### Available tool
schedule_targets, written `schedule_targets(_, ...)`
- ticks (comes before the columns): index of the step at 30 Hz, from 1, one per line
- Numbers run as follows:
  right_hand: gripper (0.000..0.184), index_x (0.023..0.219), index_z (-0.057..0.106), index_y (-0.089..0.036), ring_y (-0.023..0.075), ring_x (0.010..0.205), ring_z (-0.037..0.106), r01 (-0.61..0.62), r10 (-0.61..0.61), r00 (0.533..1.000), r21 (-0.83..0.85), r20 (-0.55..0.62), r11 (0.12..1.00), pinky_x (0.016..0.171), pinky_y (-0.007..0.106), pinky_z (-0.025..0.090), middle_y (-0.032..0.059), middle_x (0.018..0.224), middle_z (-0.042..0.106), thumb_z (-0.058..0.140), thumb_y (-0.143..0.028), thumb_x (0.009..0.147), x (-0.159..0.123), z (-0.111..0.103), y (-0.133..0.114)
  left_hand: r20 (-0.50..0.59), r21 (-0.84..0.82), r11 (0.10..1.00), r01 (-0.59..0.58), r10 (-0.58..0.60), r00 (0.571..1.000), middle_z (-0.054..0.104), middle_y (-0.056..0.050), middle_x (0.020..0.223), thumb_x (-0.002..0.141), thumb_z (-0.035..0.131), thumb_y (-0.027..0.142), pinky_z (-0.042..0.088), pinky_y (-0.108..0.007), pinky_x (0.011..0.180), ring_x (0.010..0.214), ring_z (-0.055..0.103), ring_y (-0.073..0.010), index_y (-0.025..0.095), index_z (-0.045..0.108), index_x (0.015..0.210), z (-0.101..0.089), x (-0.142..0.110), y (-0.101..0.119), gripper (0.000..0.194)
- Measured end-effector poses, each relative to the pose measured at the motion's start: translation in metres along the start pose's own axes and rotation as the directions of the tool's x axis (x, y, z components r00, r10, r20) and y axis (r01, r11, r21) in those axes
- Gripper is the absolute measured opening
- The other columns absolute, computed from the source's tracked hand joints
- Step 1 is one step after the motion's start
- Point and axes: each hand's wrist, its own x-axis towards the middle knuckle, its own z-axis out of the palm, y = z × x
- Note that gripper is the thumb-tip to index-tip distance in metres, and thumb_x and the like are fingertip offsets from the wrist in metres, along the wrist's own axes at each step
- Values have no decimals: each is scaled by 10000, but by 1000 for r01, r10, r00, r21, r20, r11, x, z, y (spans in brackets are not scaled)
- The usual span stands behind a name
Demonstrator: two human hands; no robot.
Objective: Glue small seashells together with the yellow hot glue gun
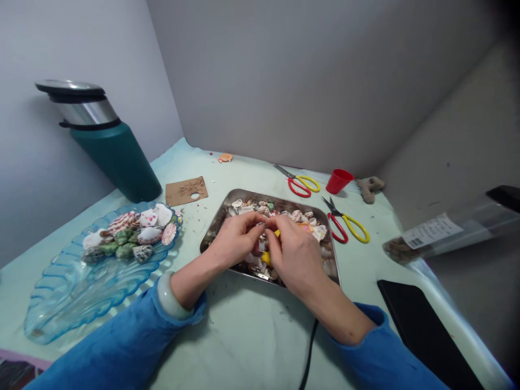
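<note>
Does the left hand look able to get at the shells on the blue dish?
Probably yes: beyond the metal tray's low rim, nothing seems to stand between the left hand and those shells.

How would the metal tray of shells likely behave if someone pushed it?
The metal tray would probably slide rather than tip, being low and broad. It may feel fairly heavy, with many shells inside. Those look loosely piled, so they might shift or rattle.

A teal bottle [117, 157] with a metal collar stands at left. A red cup [338, 182] stands just beside a brown, knobbly object [369, 189]. A clear, labelled container [467, 227] and a flat black object [422, 325] occupy the right side.
</note>
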Motion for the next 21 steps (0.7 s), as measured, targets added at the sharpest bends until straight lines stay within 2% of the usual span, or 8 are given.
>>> schedule_targets(21,121,935,585,-159,204,796,636,1,-1,1000,6,-6,1000,682,303,418,63,879,663,473,-178,895,0,-1,0,-11,20,999,-26,26,1000,613,4,632,852,479,225,404,-189,443,481,554,-101,169,628,950,-1,-1,-1,187)
